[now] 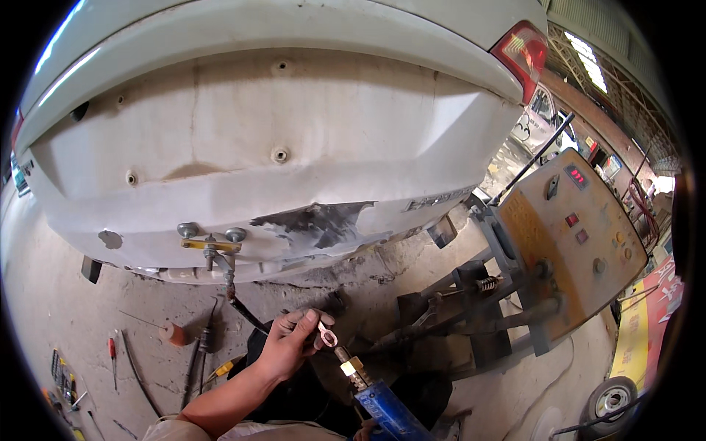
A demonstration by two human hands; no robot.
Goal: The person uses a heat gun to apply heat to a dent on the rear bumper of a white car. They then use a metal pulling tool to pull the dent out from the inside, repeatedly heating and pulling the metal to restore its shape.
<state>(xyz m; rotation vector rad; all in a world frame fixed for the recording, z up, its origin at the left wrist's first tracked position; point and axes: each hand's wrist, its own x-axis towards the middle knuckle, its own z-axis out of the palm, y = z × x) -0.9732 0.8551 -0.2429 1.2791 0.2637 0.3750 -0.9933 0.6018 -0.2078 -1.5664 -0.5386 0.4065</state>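
Note:
My left hand pinches a small flat metal pull ring between thumb and fingers. The ring's round end sits just above the tip of a blue spot-welding gun, which has a brass nut behind its metal tip. Of my right hand, only a little shows at the lower edge, closed around the gun's side; the rest is hidden. Ahead is the pale rear panel of a car, with a dark bared patch. Clamped low on it is a metal bracket with round pads, joined to a cable.
A yellowed control box with a red display stands on a black frame at right. Screwdrivers, cables and other hand tools lie on the floor at left. A small wheel is at lower right. A red tail light juts at upper right.

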